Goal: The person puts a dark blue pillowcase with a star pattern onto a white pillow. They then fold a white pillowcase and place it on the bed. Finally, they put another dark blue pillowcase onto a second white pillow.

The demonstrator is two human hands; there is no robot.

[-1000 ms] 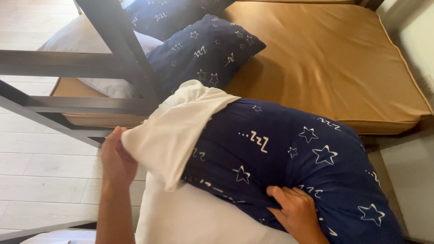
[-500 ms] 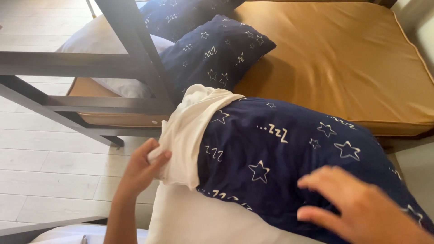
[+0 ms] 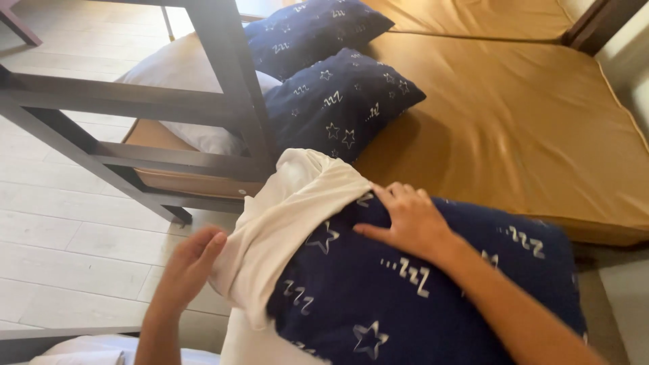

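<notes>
**Navy star pillow pressed under the right hand, white cover bunched at its end**

Head view: A navy pillow with white stars (image 3: 419, 297) is seen in the lower middle of the frame, lying in front of the bed. Its near-left end is wrapped in a bunched white pillowcase (image 3: 284, 223), which is folded back over the corner and hangs down below the pillow's edge. The right hand (image 3: 405, 220) is laid flat on top of the navy pillow, just beside the white fabric; its fingers are spread and stretched toward the pillowcase, and nothing is clamped in them. The left hand (image 3: 189, 267) is held at the left side of the white pillowcase, fingers loosely apart and slightly curled; it is blurred, and whether the fabric is touched cannot be told, but nothing is seen gripped in it.

Behind the pillow, a tan mattress (image 3: 514, 128) is spread across the upper right. Two more navy star pillows (image 3: 338, 101) are lying at its left end, partly over a white pillow (image 3: 182, 74). A dark wooden bed frame (image 3: 223, 74) crosses the upper left, above a pale plank floor (image 3: 74, 236).
</notes>
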